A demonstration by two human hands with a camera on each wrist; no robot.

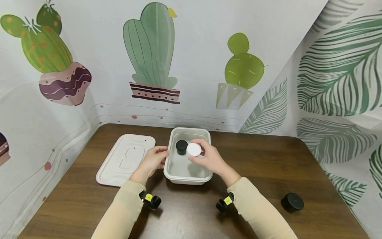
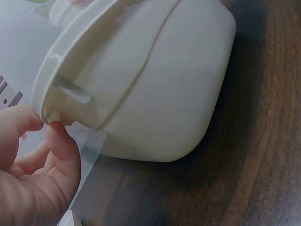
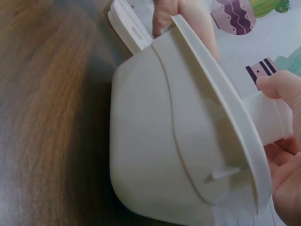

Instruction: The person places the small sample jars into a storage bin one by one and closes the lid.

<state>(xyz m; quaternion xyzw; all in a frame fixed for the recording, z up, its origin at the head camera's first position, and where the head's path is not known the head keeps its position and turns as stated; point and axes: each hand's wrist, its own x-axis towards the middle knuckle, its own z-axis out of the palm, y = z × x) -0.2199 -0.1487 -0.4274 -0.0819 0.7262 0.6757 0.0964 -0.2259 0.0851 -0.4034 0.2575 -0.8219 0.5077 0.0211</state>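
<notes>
A whitish rectangular plastic box (image 1: 188,180) stands uncovered near the back of the table. My left hand (image 1: 153,161) pinches its left rim between thumb and finger; the left wrist view shows the fingertips right at the rim (image 2: 44,94). In my right hand (image 1: 211,158) is a small white round jar (image 1: 194,149), gripped by its sides above the box's interior. The right wrist view shows this white jar (image 3: 265,117) as a cylinder beyond the box's near rim. A small black round jar (image 1: 181,146) sits inside the box, just left of the white one.
A flat white lid (image 1: 111,171) lies on the dark wooden table (image 1: 253,159) to the left of the box. Off to the right stands another black round jar (image 1: 292,202). A cactus-patterned cloth (image 1: 200,66) hangs right behind the table's back edge.
</notes>
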